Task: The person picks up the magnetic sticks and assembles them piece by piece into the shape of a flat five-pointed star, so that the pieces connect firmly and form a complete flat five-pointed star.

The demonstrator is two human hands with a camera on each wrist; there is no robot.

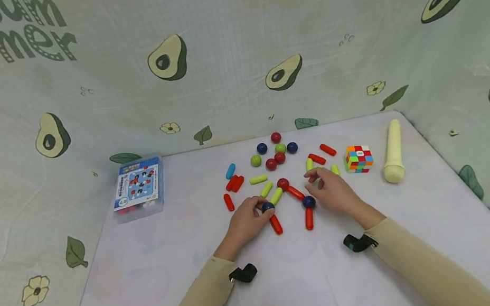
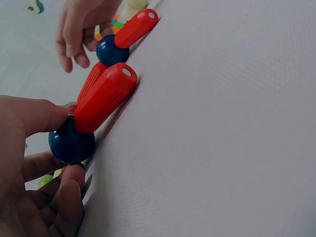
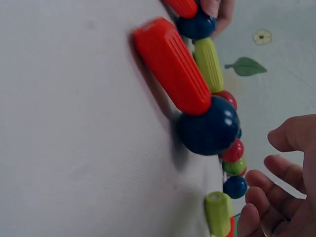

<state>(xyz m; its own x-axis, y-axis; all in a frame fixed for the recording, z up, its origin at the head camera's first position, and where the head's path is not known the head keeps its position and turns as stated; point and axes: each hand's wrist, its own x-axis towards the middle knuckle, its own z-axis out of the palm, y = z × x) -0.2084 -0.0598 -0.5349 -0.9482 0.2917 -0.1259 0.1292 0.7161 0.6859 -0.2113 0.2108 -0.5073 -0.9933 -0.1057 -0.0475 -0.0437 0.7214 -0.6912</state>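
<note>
My left hand (image 1: 245, 221) pinches a dark blue ball (image 2: 71, 143) between thumb and fingers. From that ball one red rod (image 1: 276, 224) points toward me and a yellow-green rod (image 1: 276, 196) runs up to a red ball (image 1: 283, 184). Another red rod (image 1: 295, 192) links the red ball to a second blue ball (image 3: 207, 126), which carries its own red rod (image 1: 309, 219). Together they form a bent chain on the table. Beside the second blue ball, my right hand (image 1: 332, 193) hovers with loosely bent fingers, holding nothing, near loose yellow-green rods (image 3: 218, 213).
Several loose balls (image 1: 271, 164) lie behind the chain. Loose red rods (image 1: 229, 202) and a blue rod (image 1: 231, 171) are to the left. A clear plastic box (image 1: 137, 189) stands at the back left. A puzzle cube (image 1: 359, 159) and a pale yellow toy microphone (image 1: 392, 153) are at the right.
</note>
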